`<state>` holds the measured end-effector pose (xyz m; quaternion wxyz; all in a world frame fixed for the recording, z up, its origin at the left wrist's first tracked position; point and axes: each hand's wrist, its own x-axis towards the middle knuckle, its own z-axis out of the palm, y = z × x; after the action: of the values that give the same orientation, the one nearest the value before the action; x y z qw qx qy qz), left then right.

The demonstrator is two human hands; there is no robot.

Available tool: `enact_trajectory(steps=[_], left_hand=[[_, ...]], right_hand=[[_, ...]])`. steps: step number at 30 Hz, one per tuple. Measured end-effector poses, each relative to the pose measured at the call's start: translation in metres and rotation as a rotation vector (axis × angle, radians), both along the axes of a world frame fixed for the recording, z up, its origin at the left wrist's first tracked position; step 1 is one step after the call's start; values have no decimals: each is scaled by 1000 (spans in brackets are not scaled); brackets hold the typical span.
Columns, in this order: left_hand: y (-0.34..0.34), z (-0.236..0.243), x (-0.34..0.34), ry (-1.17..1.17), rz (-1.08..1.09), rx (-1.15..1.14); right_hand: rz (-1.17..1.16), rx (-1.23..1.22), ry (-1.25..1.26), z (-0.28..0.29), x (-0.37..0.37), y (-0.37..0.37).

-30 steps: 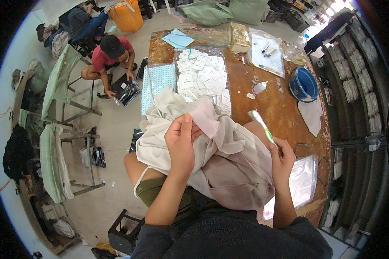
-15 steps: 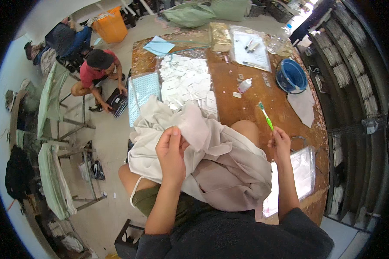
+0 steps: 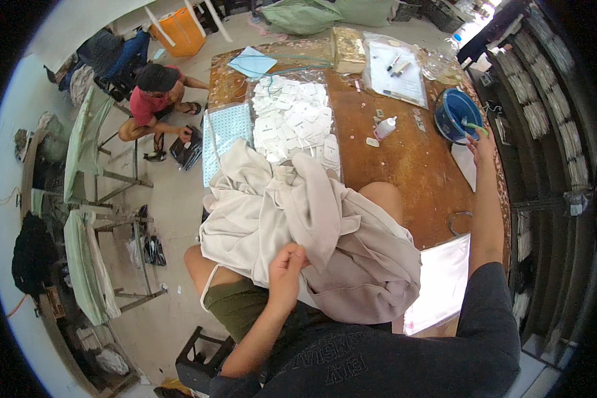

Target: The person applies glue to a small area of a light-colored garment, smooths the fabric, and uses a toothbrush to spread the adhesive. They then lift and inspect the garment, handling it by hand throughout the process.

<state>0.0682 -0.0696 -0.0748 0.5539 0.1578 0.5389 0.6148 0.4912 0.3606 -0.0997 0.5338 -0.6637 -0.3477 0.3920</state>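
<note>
- Left hand (image 3: pixel 286 272): thumb and fingers pinched together on the near edge of the pale cloth (image 3: pixel 368 265).
- Cloth: bunched on the lap, mostly ahead of and right of that pinch – off-white on the left, greyer mauve on the right, far end lying up against the table edge.
- Right hand (image 3: pixel 482 147): arm stretched out, fingers closed round the green toothbrush (image 3: pixel 481 131), head pointing away from the grip into the bucket mouth; contact with anything inside, can't tell.
- Blue bucket (image 3: pixel 443 109): just beyond the right-hand grip, to its left.
- Pale flat scrap (image 3: pixel 465 164): just below the right-hand grip, partly behind the forearm.
- Small white bottle (image 3: pixel 385 127): on the wooden table (image 3: pixel 404 179), left of the right-hand grip, lying tilted.
- Shiny clear packet (image 3: pixel 438 282): nearer the body than the right-hand grip, beside that forearm.
- White tags (image 3: pixel 294 119): big loose pile straight ahead of the left pinch, past the cloth; blue patterned sheet (image 3: pixel 227 139) along their left side.
- Clear sleeve (image 3: pixel 398 83) with pens on it: past the bottle, ahead-left of the right grip.
- Farther off – person in red (image 3: pixel 154 106) crouching ahead-left of the left pinch, a hand at a dark packet (image 3: pixel 187 147).
</note>
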Motion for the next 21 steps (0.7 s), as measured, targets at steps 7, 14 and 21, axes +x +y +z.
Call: enact_trajectory(steps=[7,14,21], left_hand=[[-10,-10,30,370,-141,136],[11,-8,34,272,-115,148],[2,-1,55,668,-278,263]], right_hand=[[153,76,-292,-8,-30,-43],[822,185,-292,8,-157,-191],[1369,37,-837,36,-290,-252]])
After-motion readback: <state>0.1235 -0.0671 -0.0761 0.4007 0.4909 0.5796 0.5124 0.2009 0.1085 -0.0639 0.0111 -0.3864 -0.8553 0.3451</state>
